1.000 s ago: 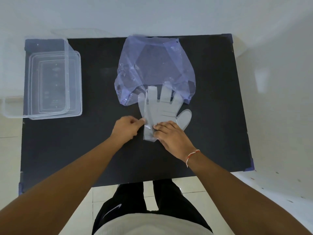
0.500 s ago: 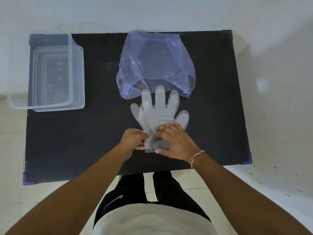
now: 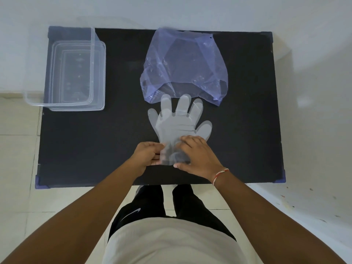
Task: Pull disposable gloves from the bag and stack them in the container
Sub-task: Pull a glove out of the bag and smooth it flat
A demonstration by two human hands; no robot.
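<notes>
A clear disposable glove [image 3: 178, 122] lies flat on the black table [image 3: 95, 141], fingers pointing toward the mouth of a bluish plastic bag [image 3: 182, 65] at the table's back centre. Its fingertips sit just outside the bag's opening. My left hand [image 3: 146, 156] pinches the cuff at its left edge. My right hand [image 3: 198, 157] grips the cuff from the right, fingers laid over the glove's lower part. The cuff is crumpled between both hands. An empty clear plastic container [image 3: 64, 71] stands at the table's back left.
A clear lid [image 3: 102, 77] lies under or beside the container. White wall runs behind the table and a white surface to its right. The table's near edge is just below my hands, with tiled floor beneath.
Both hands have drawn the glove toward me; its fingers slid out of the bag's mouth and now lie fully on the table.
</notes>
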